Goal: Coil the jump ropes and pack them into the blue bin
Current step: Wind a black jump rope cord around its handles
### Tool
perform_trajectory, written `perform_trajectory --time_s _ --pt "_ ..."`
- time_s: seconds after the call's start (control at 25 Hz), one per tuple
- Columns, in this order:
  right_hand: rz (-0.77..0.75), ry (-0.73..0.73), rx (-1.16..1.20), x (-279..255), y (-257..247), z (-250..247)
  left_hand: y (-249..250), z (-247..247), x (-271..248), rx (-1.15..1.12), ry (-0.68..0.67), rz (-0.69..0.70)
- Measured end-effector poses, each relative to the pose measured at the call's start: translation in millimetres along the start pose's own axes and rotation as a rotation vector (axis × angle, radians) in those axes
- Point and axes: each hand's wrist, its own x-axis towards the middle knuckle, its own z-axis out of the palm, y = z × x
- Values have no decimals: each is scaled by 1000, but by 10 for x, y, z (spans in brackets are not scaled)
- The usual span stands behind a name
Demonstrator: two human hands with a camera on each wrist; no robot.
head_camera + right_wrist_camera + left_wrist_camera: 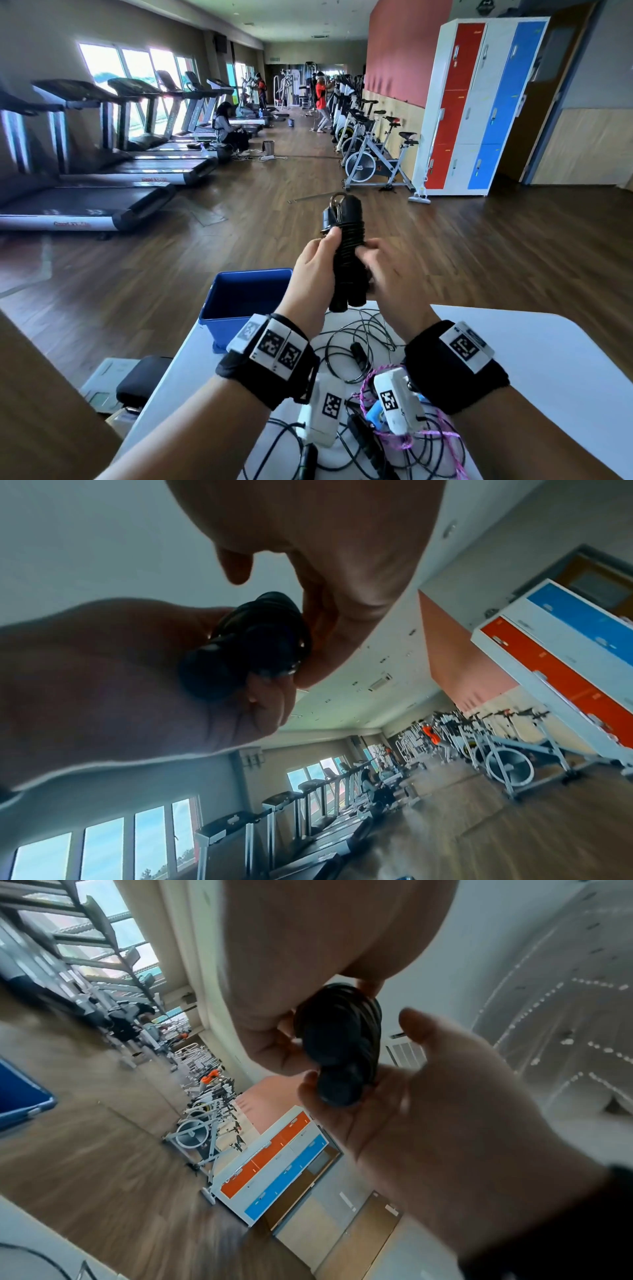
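A black jump rope (346, 253) is held upright above the table's far edge, its cord wound round the two paired handles. My left hand (320, 253) grips the bundle from the left, thumb up on the coils. On the other side, my right hand (373, 260) curls its fingers round the wound cord. The left wrist view shows the handle ends of the jump rope (339, 1042) between both palms, and the right wrist view shows the jump rope (246, 647) the same way. The blue bin (219, 308) stands open just below and left of my hands; the part of its inside I see holds nothing.
On the white table (548, 377) lie loose black ropes (356, 346) and a purple rope (411, 442), tangled under my wrists. A black padded seat (144, 380) is left of the table. Treadmills line the left wall; exercise bikes and lockers (479, 102) stand on the right.
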Motion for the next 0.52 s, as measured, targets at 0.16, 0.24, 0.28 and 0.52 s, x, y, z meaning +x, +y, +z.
perform_trajectory --time_s 0.16,0.24,0.28,0.52 --pt "-130 82 -317 105 -112 73 -136 147 -17 54 169 117" --pt "-138 60 -362 138 -79 100 -176 142 -13 89 229 203" --pt "-128 50 -357 141 -49 114 -181 130 -14 111 252 237" --pt "-44 28 -268 59 145 216 -275 50 -27 204 374 333"
